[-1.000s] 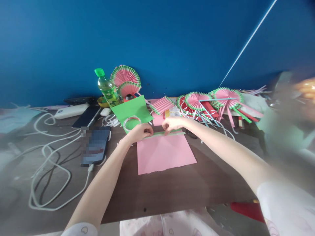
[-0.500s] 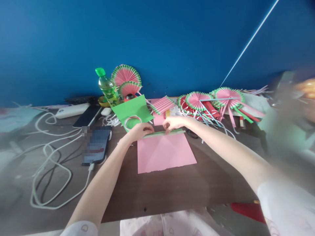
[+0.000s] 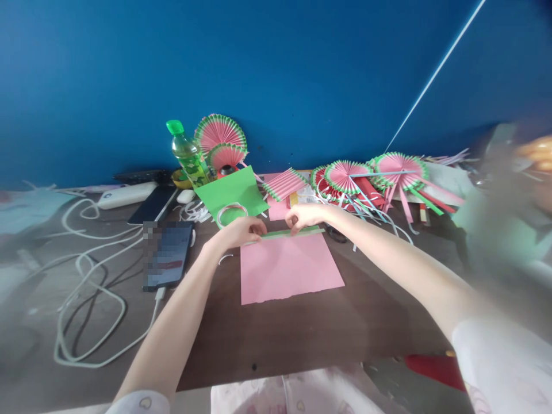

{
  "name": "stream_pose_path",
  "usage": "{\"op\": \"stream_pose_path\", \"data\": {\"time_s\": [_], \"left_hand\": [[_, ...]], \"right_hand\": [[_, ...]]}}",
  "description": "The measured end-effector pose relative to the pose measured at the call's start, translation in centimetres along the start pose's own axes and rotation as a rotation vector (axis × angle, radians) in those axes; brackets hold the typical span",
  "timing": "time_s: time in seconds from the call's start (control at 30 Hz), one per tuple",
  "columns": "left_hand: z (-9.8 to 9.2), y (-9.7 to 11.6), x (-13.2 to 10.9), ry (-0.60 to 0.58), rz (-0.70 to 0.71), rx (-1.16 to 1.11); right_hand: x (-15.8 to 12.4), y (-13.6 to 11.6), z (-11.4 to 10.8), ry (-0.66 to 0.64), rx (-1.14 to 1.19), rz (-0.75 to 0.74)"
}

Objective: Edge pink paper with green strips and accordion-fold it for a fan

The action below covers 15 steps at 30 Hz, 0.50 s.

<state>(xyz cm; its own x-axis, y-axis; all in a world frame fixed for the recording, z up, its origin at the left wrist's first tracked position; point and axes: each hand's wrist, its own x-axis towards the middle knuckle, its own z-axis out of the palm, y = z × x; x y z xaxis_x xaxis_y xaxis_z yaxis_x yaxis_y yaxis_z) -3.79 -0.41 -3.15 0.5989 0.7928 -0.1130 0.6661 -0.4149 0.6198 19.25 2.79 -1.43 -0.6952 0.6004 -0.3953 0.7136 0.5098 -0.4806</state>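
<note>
A pink paper sheet (image 3: 291, 269) lies flat on the dark table, its near edge slightly ragged. Along its far edge runs a narrow light-green paper strip (image 3: 280, 234). At the strip's left part, my left hand (image 3: 242, 232) is closed, its fingers curled down on the paper. My right hand (image 3: 304, 217) pinches at the strip right of its middle, thumb and fingers bent together. The fingertips partly cover the strip, so the exact contact is hard to see. Behind my left hand rests a green paper sheet (image 3: 239, 192) with a white ring-shaped roll (image 3: 233, 208) on it.
Several pleated pink-and-green paper fans (image 3: 401, 171) lie at the back, near a folded pink piece (image 3: 284, 184). A green-capped bottle (image 3: 186, 150) stands back left. Left are a phone (image 3: 175, 256), a white cable (image 3: 123, 310) and a power bank (image 3: 127, 195). A blurred person (image 3: 509, 213) is at right.
My left hand has shifted slightly left along the strip. A small white curved scrap beside its wrist shows more now. My right hand stays almost where it was.
</note>
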Motion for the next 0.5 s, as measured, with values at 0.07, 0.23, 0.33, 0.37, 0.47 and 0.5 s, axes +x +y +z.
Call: {"op": "stream_pose_path", "data": {"time_s": [0.07,0.23,0.33,0.37,0.47,0.5], "left_hand": [[0.27,-0.17,0.19,0.014,0.006,0.043],[0.38,-0.21,0.33,0.026,0.009,0.057],[0.32,-0.13,0.29,0.026,0.018,0.061],[0.31,-0.12,0.29,0.026,0.021,0.062],[0.34,-0.21,0.32,0.030,0.030,0.061],[0.35,-0.25,0.33,0.030,0.033,0.060]], "right_hand": [[-0.03,0.00,0.01,0.001,0.000,0.002],[-0.23,-0.25,-0.06,-0.005,0.025,-0.005],[-0.35,-0.35,-0.09,-0.006,0.032,0.001],[-0.38,-0.36,-0.09,-0.005,0.033,0.001],[-0.43,-0.33,-0.06,0.000,0.033,-0.001],[-0.45,-0.32,-0.05,0.002,0.030,0.000]]}}
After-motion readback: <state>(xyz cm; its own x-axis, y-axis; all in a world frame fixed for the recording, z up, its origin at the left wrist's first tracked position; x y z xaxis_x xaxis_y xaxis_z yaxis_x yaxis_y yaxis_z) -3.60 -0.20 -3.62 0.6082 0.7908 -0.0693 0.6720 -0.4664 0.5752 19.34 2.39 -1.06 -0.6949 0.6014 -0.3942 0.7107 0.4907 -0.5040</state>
